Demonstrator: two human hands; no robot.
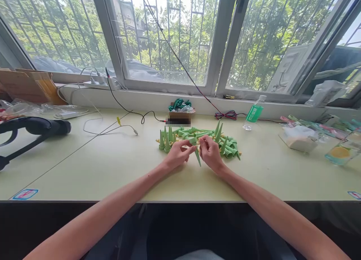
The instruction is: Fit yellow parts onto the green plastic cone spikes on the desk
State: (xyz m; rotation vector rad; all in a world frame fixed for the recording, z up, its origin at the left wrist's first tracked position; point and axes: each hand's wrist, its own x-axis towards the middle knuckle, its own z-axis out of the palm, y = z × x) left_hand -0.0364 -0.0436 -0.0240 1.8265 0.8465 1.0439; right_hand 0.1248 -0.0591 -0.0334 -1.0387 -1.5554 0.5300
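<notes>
Over the middle of the table, my left hand [178,154] is closed on a green plastic cone [197,157], its wide end at the fingertips and its point hanging down. My right hand [210,153] is beside it, thumb and fingers pinched close to the wide end. What lies in that pinch, if anything, is too small to make out. Behind my hands several green cones [167,140] stand upright on the left, and more cones [217,132] on the right. Between and beside them lies a heap of green tubular pieces [231,149], with small yellowish bits among them.
A small box [182,108] with green wrapped items stands behind the heap. To its right are coiled red-black wires [226,114] and a water bottle [254,114]. A filled tray [299,139] sits far right. A white cable [108,130] and a black headset [36,130] lie left.
</notes>
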